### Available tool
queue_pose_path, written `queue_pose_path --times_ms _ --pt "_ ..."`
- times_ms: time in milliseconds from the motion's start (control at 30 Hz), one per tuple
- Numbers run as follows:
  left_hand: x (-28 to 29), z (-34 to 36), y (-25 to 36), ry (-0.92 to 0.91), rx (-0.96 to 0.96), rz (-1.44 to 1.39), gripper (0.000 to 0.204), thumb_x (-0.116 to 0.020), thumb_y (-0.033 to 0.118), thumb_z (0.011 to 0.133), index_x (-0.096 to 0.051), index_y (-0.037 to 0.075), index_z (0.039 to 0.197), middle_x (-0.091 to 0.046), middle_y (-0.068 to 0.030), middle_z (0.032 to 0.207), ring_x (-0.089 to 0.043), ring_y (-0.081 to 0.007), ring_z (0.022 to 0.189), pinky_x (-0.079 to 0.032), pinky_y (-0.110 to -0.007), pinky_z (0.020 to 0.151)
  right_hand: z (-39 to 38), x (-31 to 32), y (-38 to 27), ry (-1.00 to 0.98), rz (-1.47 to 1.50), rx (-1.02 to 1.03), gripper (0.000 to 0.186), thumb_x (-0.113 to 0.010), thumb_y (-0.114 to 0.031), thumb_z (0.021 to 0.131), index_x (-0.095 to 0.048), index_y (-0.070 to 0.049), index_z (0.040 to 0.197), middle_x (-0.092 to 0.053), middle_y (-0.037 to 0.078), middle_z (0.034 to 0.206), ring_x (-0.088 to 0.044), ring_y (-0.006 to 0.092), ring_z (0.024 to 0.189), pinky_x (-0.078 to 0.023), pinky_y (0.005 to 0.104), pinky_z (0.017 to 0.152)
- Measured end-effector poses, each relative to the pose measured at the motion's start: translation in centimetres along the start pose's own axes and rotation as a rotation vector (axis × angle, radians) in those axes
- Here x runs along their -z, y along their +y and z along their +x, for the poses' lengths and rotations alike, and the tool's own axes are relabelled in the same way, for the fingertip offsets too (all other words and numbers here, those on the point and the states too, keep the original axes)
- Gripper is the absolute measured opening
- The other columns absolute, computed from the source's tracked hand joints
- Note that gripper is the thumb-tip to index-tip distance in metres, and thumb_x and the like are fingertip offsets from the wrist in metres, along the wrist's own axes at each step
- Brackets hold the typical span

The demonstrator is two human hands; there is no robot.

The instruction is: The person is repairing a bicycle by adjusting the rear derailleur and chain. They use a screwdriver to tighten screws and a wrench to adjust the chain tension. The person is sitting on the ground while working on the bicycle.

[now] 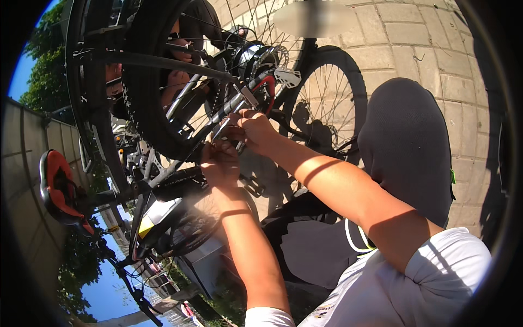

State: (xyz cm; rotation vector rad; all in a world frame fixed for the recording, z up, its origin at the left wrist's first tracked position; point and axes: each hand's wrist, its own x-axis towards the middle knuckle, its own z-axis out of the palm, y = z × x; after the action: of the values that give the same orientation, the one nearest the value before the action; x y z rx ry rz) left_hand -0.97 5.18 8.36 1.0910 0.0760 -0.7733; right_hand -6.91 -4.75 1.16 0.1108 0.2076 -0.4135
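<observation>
- Bicycle (162, 174) on my left side of view, red-and-black saddle (56, 169) outermost.
- Left hand (220, 166), right hand (259, 131): fingers curled, near the rear wheel (143, 109); I can't tell what they grip.

Outdoor ground of tan rectangular paving blocks (463, 141), dark joints between rows; rows bend toward rim. Upper right in bright sun; stretch by middle in shade. Thin dark hook-shaped piece (418, 57) lies loose on blocks, upper right. Dark ring with thin spokes (357, 82) spreads over blocks; wheel or shadow, cannot tell. Irregular dark shadow (321, 133) inside ring.
</observation>
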Motion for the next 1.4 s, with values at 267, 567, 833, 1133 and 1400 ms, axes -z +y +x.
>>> queue_pose_path --times_ms 267,567,833,1133,1400 --pt "-1.7 -1.9 -1.4 0.200 -0.406 0.617 0.024 -0.057 0.015 0.092 -0.060 0.001 0.111 -0.048 -0.0015 0.056 -0.043 -0.0110 0.047 -0.036 -0.023 0.046 1.8 1.6 1.8 -0.012 0.013 0.037 0.013 -0.042 0.004 0.087 -0.051 -0.002 0.095 -0.061 0.011 0.096 -0.065 0.0258 0.083 -0.056 0.0377 0.077" --pt "3.6 -2.7 0.9 0.057 -0.505 1.391 0.046 -0.061 0.017 0.089 -0.048 0.005 0.131 -0.067 -0.0128 0.102 -0.065 -0.0216 0.093 -0.049 -0.030 0.083 1.1 1.7 2.7 0.107 -0.159 -0.013 0.017 -0.046 0.000 0.086 -0.052 -0.007 0.100 -0.060 0.002 0.089 -0.064 0.0201 0.080 -0.056 0.0377 0.072" --pt "2.1 0.6 -0.2 0.089 -0.430 0.771 0.034 -0.050 0.035 0.093 -0.062 0.005 0.082 -0.055 -0.0027 0.054 -0.052 -0.0171 0.049 -0.040 -0.029 0.050 2.0 2.9 1.3 -0.008 -0.156 0.014 0.020 -0.043 -0.001 0.092 -0.045 -0.007 0.110 -0.062 0.005 0.101 -0.064 0.0233 0.087 -0.055 0.0407 0.081" --pt "1.0 0.2 0.6 0.104 -0.007 0.151 0.034 -0.053 0.038 0.091 -0.052 0.012 0.069 -0.041 0.0021 0.050 -0.040 -0.0131 0.046 -0.032 -0.026 0.045 2.6 2.7 1.2 0.050 -0.167 0.007 0.019 -0.043 0.001 0.091 -0.053 -0.005 0.106 -0.064 0.003 0.099 -0.062 0.0242 0.095 -0.053 0.0388 0.086" --pt "1.3 -0.3 -0.7 0.322 -0.551 1.113 0.033 -0.056 0.031 0.091 -0.059 0.001 0.078 -0.057 -0.0055 0.058 -0.054 -0.0200 0.052 -0.043 -0.035 0.052 4.5 4.5 0.8 -0.103 -0.190 -0.006 0.014 -0.053 -0.015 0.094 -0.054 -0.005 0.104 -0.066 0.006 0.094 -0.063 0.0185 0.084 -0.054 0.0346 0.077"
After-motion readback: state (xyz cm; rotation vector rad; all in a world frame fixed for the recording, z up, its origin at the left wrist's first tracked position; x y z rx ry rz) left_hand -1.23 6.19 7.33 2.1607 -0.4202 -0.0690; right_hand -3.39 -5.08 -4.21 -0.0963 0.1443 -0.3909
